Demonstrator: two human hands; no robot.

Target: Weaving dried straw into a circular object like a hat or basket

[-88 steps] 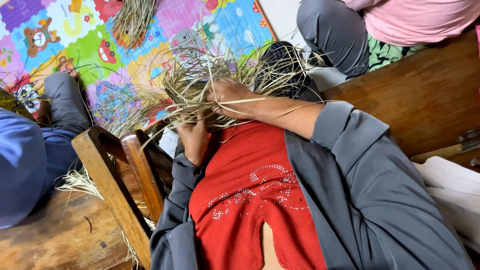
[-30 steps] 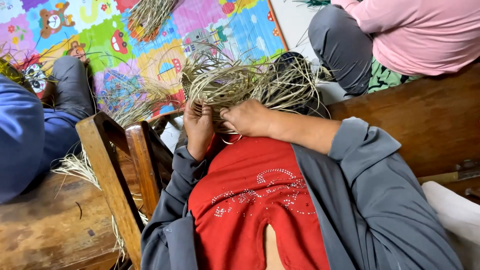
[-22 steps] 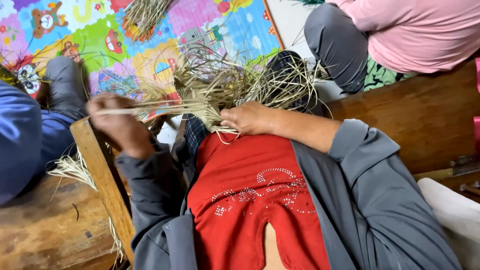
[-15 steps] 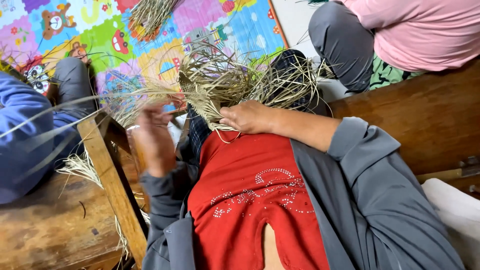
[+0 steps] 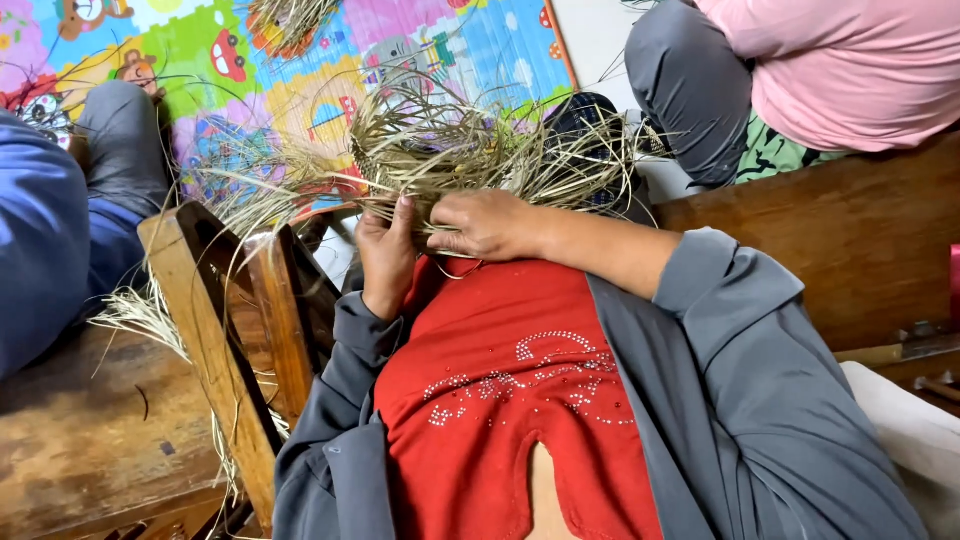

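A straw bundle (image 5: 470,160) is held at the lap's far edge. The left hand (image 5: 385,255) is closed on its near-left strands; the right hand (image 5: 490,225) is pressed beside it, fingers curled on the straw. Left of the bundle a wooden frame (image 5: 215,330) is seen; beyond it, a colourful mat (image 5: 300,70).

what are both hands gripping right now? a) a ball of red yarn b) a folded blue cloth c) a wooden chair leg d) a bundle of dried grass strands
d: the left hand and right hand both close on the bundle of dried grass strands, whose loose ends fan out above the colourful play mat; the wooden frame stands beside them, untouched.
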